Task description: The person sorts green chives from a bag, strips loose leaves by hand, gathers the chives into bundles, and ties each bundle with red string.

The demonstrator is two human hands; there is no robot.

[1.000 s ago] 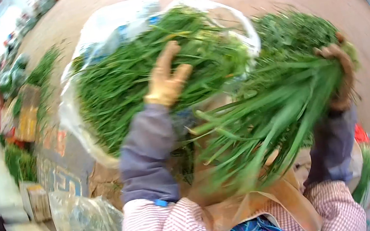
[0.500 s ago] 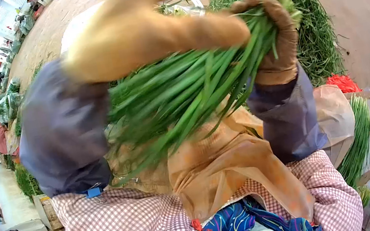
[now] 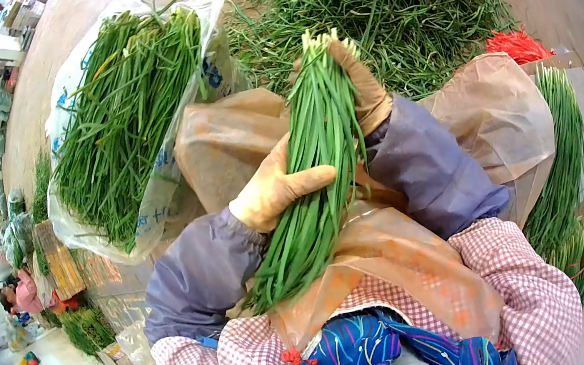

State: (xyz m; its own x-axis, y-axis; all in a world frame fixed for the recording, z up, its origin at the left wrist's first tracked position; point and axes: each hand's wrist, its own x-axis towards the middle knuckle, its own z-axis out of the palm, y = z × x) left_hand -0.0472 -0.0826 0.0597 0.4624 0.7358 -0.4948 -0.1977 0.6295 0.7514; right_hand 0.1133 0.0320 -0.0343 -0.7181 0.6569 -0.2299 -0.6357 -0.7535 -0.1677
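A bunch of garlic chives slants over my lap, pale cut ends at the top and green leaf tips towards me. My left hand, in a yellowish glove, wraps round its middle with the thumb across the leaves. Near the pale ends, my right hand in a browner glove grips the bunch from the right side; some of its fingers are hidden behind the stalks. Under the bunch lies a translucent orange-brown plastic apron.
An open plastic bag full of chives stands at the left front. Ahead is a heap of loose greens. To my right are red ties and laid chives. Another person sits far left.
My left hand has come down from its raised, blurred position onto the bunch's middle. The bunch has swung from slanting sideways to more upright. My view has tilted, bringing the bag into sight.
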